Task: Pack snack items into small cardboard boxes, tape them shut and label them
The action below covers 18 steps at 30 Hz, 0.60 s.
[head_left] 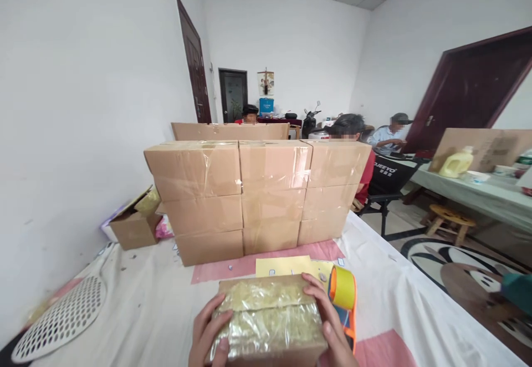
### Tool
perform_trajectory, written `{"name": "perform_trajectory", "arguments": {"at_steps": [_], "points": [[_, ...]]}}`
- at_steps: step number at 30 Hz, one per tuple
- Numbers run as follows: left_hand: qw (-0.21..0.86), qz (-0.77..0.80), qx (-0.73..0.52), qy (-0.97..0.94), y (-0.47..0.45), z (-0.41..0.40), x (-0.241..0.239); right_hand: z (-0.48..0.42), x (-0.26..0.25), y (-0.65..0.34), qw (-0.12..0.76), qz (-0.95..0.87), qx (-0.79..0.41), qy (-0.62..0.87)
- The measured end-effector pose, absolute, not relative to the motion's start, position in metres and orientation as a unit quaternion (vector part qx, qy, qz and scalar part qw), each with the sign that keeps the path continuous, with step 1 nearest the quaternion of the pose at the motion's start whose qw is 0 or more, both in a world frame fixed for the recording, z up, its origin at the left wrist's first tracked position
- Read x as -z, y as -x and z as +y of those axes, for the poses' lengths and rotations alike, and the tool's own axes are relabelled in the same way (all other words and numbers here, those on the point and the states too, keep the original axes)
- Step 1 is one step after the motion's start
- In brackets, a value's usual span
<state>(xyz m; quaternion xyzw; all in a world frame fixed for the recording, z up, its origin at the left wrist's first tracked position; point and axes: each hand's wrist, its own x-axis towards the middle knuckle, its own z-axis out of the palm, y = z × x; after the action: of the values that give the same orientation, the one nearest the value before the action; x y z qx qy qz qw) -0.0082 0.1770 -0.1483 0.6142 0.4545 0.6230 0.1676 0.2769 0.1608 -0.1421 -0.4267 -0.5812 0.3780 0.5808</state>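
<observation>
Between my two hands is a small cardboard box (270, 322), its top covered with shiny, wrinkled clear tape. My left hand (210, 331) grips its left side, fingers over the top edge. My right hand (328, 322) is wrapped round the right side, with fingertips at the far corner. Just right of the box stands an orange tape dispenser (353, 322) with a yellowish roll of tape (344, 288). Yellow paper (282, 265) lies behind the box on the cloth.
Several taped cardboard boxes (272, 206) form a wall across the table. An open carton (135, 228) stands at the left, near a white perforated racket-like thing (66, 311). A person in red (366, 173) sits beyond the boxes. A black chair (384, 181) stands right of the table.
</observation>
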Motion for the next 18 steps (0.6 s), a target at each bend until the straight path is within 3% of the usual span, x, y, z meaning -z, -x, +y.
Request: {"name": "perform_trajectory", "arguments": {"at_steps": [7, 10, 14, 18], "points": [[0.156, 0.469, -0.605, -0.624, 0.005, 0.173, 0.127, 0.157, 0.151, -0.275, 0.542, -0.621, -0.352, 0.443], [0.133, 0.471, -0.599, -0.634, 0.010, 0.176, 0.131, 0.158, 0.143, -0.281, 0.537, -0.641, -0.283, 0.470], [0.094, 0.469, -0.564, -0.673, 0.020, 0.180, 0.127, 0.168, 0.130, -0.303, 0.639, -0.516, -0.083, 0.564], [0.090, 0.475, -0.499, -0.719, 0.028, 0.185, 0.093, 0.175, 0.126, -0.322, 0.699, -0.362, 0.001, 0.616]]}}
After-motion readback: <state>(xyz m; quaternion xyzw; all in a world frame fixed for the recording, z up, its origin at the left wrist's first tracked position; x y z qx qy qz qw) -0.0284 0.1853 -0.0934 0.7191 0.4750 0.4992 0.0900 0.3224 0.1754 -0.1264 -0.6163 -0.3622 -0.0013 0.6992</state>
